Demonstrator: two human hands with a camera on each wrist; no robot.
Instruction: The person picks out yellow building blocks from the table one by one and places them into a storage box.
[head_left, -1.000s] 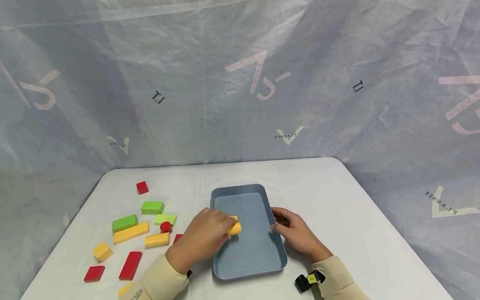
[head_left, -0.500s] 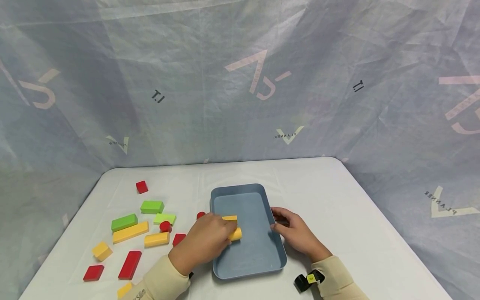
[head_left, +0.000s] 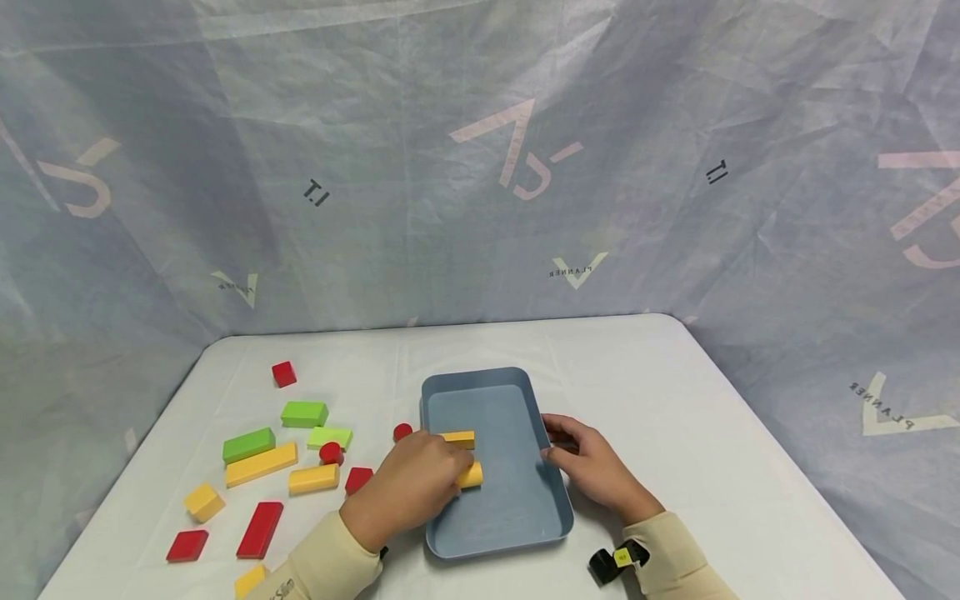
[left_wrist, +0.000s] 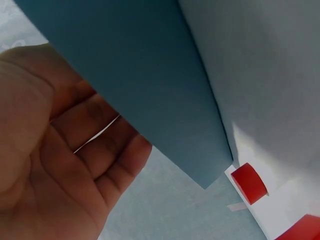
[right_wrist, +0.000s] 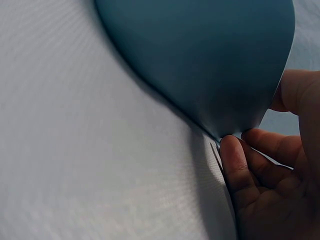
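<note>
My left hand (head_left: 422,477) reaches over the left wall of a blue-grey tray (head_left: 517,517) and grips a yellow cylinder block (head_left: 471,476) low inside it. Just beyond the fingers, a yellow rectangular block (head_left: 461,439) lies in the tray, partly covered by the hand. In the left wrist view the tray wall hides the fingertips. On the other side, my right hand (head_left: 596,471) holds the tray's right edge, thumb at the rim. The right wrist view has several fingertips (right_wrist: 232,150) against the outside of the tray wall.
Left of the tray lie loose blocks: a red cylinder (head_left: 402,432), a red block (head_left: 358,479), another yellow cylinder (head_left: 313,479), a long yellow block (head_left: 262,465), several green blocks (head_left: 305,414) and a long red block (head_left: 260,530). A grey curtain (head_left: 480,167) hangs behind the white table (head_left: 637,367).
The left hand has moved slightly down and back with the yellow cylinder, uncovering more of the rectangular block and the red cylinder outside the tray. The right hand stays put.
</note>
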